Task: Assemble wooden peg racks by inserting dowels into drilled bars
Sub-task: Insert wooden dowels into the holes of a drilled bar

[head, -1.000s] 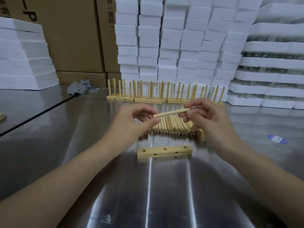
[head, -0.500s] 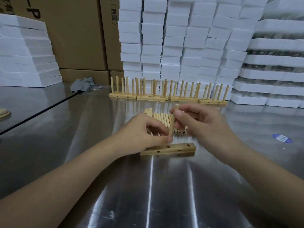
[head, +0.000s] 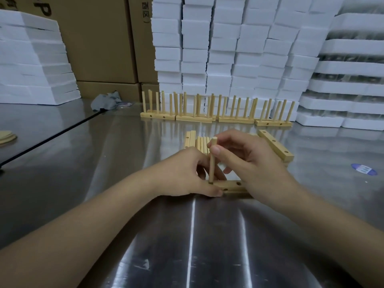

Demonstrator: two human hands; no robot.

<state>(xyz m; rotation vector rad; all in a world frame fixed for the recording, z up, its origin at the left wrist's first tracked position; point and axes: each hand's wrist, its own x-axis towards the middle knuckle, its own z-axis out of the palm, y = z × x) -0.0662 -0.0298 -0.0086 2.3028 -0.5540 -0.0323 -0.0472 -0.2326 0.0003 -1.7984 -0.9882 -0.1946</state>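
Observation:
A drilled wooden bar (head: pixel 232 186) lies flat on the steel table (head: pixel 104 163) in front of me. My left hand (head: pixel 187 173) grips its left end, thumb on the near face. A wooden dowel (head: pixel 212 163) stands upright with its lower tip in a hole at the bar's left end. My right hand (head: pixel 251 163) pinches the dowel near its top with thumb and fingers. Behind the hands lies a row of loose dowels (head: pixel 201 143), partly hidden. Spare drilled bars (head: pixel 274 145) lie to the right of them.
Several finished peg racks (head: pixel 216 113) stand in a line at the back of the table. Stacks of white foam blocks (head: pixel 228 48) and cardboard boxes (head: pixel 99 42) rise behind. A grey cloth (head: pixel 106 102) lies at back left, a blue sticker (head: pixel 363 169) at right.
The dowel went from level between both hands to upright with its tip in the bar. My left hand dropped onto the bar's left end and my right hand kept the dowel.

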